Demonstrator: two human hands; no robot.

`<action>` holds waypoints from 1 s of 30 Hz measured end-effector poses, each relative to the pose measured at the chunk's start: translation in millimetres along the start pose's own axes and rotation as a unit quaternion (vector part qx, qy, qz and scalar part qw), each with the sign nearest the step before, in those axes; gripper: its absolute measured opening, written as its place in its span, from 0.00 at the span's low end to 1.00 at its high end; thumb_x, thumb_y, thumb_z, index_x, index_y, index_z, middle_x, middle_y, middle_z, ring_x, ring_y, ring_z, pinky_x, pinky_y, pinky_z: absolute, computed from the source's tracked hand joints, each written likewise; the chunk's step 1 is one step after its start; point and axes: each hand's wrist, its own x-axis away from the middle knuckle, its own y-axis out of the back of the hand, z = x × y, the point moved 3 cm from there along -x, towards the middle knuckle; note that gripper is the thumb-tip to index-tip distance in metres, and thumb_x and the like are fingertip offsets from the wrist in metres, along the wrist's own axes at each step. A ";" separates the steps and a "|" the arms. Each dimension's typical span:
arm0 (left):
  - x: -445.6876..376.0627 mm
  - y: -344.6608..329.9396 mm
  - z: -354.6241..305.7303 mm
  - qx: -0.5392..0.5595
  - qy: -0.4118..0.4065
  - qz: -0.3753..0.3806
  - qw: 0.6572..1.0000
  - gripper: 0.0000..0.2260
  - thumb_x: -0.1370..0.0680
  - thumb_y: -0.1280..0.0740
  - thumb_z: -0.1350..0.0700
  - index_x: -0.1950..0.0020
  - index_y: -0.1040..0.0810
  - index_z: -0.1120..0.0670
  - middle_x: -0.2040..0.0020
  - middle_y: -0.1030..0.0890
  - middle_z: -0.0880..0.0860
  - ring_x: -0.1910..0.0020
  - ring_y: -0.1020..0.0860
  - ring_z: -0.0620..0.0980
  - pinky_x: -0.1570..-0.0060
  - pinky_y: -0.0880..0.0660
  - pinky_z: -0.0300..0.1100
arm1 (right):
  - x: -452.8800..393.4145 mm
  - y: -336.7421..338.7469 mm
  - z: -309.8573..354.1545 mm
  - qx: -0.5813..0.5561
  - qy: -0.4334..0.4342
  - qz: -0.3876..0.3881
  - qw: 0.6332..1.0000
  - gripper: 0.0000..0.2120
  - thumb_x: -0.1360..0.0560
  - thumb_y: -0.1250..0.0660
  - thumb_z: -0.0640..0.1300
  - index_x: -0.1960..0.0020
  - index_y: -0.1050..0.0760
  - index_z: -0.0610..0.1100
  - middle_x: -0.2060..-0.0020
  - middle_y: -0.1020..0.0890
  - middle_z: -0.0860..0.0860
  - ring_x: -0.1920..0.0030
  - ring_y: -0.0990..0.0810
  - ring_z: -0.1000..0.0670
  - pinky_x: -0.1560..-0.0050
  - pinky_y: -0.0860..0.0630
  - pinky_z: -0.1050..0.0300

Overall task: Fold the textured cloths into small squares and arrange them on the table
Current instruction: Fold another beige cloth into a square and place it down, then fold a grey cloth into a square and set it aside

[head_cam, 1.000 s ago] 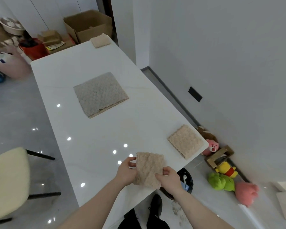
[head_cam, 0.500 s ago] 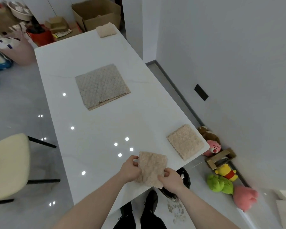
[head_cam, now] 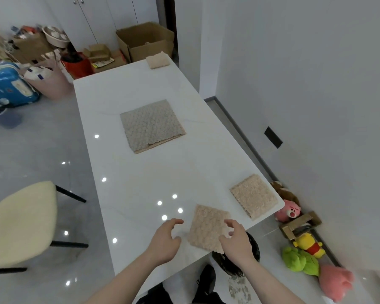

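A small folded beige textured cloth (head_cam: 207,228) lies flat near the front edge of the white table (head_cam: 140,176). My left hand (head_cam: 165,240) hovers just left of it, fingers spread and holding nothing. My right hand (head_cam: 237,240) is at the cloth's right edge, fingers apart, fingertips close to or lightly on it. A second folded beige square (head_cam: 253,196) rests at the table's right front corner. A larger grey-beige cloth (head_cam: 151,125) lies spread in the middle. A third small folded square (head_cam: 158,60) sits at the far end.
A cream chair (head_cam: 20,224) stands left of the table. Plush toys (head_cam: 301,255) and a wooden box lie on the floor by the right wall. A black bin (head_cam: 252,249) sits under the table's front edge. Cardboard boxes (head_cam: 145,40) and a blue suitcase (head_cam: 7,86) crowd the far side.
Both hands held the small beige cloth by its sides; now it lies flat on the table and both hands have let go and opened. The camera has tilted up.
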 end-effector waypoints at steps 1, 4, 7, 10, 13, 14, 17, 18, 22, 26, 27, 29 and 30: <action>5.5 9.5 3.5 0.002 -0.005 -0.008 1.000 0.24 0.21 0.39 0.61 0.28 0.29 0.43 0.28 0.30 0.41 0.28 0.31 0.42 0.33 0.34 0.37 | 4.5 -3.3 8.3 0.003 0.009 0.010 1.000 0.24 0.23 0.34 0.42 0.28 0.31 0.52 0.32 0.28 0.54 0.35 0.27 0.52 0.37 0.24 0.52; 16.5 42.8 14.2 0.001 -0.030 -0.027 0.999 0.23 0.21 0.40 0.62 0.30 0.29 0.42 0.30 0.30 0.38 0.36 0.30 0.33 0.36 0.34 0.35 | 14.0 -17.5 34.5 0.007 0.032 0.032 0.999 0.24 0.23 0.34 0.42 0.28 0.30 0.53 0.31 0.29 0.56 0.31 0.30 0.53 0.36 0.29 0.57; 18.1 78.6 25.8 -0.013 -0.072 -0.043 0.996 0.22 0.21 0.39 0.62 0.33 0.29 0.38 0.31 0.30 0.35 0.32 0.32 0.36 0.35 0.35 0.34 | 20.6 -37.4 63.1 -0.004 0.047 0.023 0.999 0.25 0.23 0.34 0.41 0.27 0.30 0.53 0.30 0.30 0.58 0.29 0.31 0.54 0.31 0.31 0.56; 15.3 112.4 43.8 -0.034 -0.114 -0.036 0.992 0.21 0.21 0.38 0.61 0.33 0.29 0.38 0.32 0.31 0.33 0.31 0.33 0.37 0.38 0.37 0.29 | 28.7 -65.8 91.4 -0.014 0.056 -0.003 0.998 0.25 0.22 0.35 0.41 0.27 0.30 0.55 0.29 0.30 0.59 0.28 0.32 0.54 0.32 0.33 0.59; 11.5 144.3 61.3 -0.060 -0.147 -0.009 0.987 0.21 0.21 0.38 0.60 0.31 0.28 0.40 0.29 0.32 0.37 0.29 0.33 0.39 0.35 0.35 0.32 | 45.1 -96.2 118.6 -0.045 0.052 -0.020 0.997 0.24 0.21 0.36 0.41 0.28 0.30 0.58 0.32 0.30 0.59 0.31 0.31 0.56 0.44 0.29 0.63; 11.5 154.1 67.2 -0.072 -0.155 -0.003 0.985 0.22 0.21 0.38 0.59 0.31 0.28 0.40 0.28 0.33 0.38 0.28 0.34 0.40 0.33 0.33 0.34 | 50.9 -107.0 124.9 -0.056 0.047 -0.027 0.997 0.23 0.21 0.37 0.41 0.29 0.30 0.58 0.33 0.30 0.59 0.32 0.31 0.57 0.46 0.29 0.63; 17.9 180.9 83.0 -0.085 -0.168 0.007 0.982 0.21 0.21 0.38 0.58 0.30 0.28 0.40 0.27 0.36 0.38 0.26 0.36 0.40 0.33 0.32 0.36 | 70.0 -136.7 144.5 -0.073 0.050 -0.038 0.995 0.22 0.20 0.36 0.42 0.30 0.29 0.59 0.33 0.30 0.60 0.33 0.29 0.56 0.40 0.27 0.59; 20.9 190.0 87.6 -0.075 -0.170 0.003 0.983 0.21 0.21 0.38 0.58 0.31 0.28 0.40 0.27 0.36 0.38 0.26 0.35 0.40 0.33 0.31 0.36 | 75.5 -145.5 150.7 -0.071 0.054 -0.037 0.995 0.22 0.20 0.36 0.43 0.30 0.29 0.60 0.33 0.30 0.61 0.33 0.29 0.57 0.38 0.27 0.58; 32.3 217.5 98.0 -0.032 -0.169 -0.023 0.985 0.20 0.21 0.37 0.59 0.33 0.27 0.39 0.28 0.33 0.37 0.29 0.33 0.39 0.33 0.31 0.39 | 86.2 -161.8 173.1 -0.075 0.078 -0.045 0.993 0.21 0.22 0.35 0.44 0.33 0.28 0.62 0.35 0.29 0.65 0.33 0.28 0.59 0.36 0.24 0.55; 42.2 234.5 114.7 -0.016 -0.153 -0.031 0.988 0.21 0.21 0.37 0.61 0.36 0.27 0.37 0.30 0.32 0.37 0.37 0.28 0.41 0.41 0.33 0.32 | 86.6 -173.4 185.0 -0.075 0.089 -0.040 0.992 0.20 0.20 0.37 0.41 0.34 0.27 0.61 0.34 0.28 0.65 0.32 0.29 0.59 0.38 0.26 0.59; 42.8 240.6 121.4 -0.011 -0.150 -0.031 0.988 0.21 0.21 0.36 0.61 0.37 0.27 0.37 0.30 0.32 0.38 0.42 0.27 0.42 0.44 0.32 0.30 | 87.3 -178.9 188.2 -0.070 0.091 -0.033 0.993 0.20 0.20 0.38 0.41 0.33 0.27 0.61 0.34 0.29 0.65 0.32 0.29 0.59 0.41 0.26 0.62; 40.2 253.8 136.2 -0.019 -0.142 -0.031 0.989 0.21 0.21 0.37 0.62 0.35 0.26 0.40 0.30 0.33 0.39 0.44 0.28 0.38 0.48 0.33 0.25 | 87.1 -190.3 193.2 -0.063 0.086 -0.027 0.994 0.20 0.20 0.38 0.41 0.32 0.28 0.60 0.34 0.29 0.63 0.32 0.29 0.59 0.47 0.27 0.66; 38.0 260.5 142.8 -0.024 -0.136 -0.028 0.990 0.20 0.21 0.37 0.63 0.34 0.26 0.42 0.30 0.33 0.40 0.42 0.29 0.37 0.49 0.34 0.22 | 87.2 -195.7 195.6 -0.067 0.081 -0.028 0.994 0.20 0.20 0.37 0.41 0.32 0.28 0.60 0.34 0.29 0.63 0.32 0.29 0.58 0.46 0.26 0.65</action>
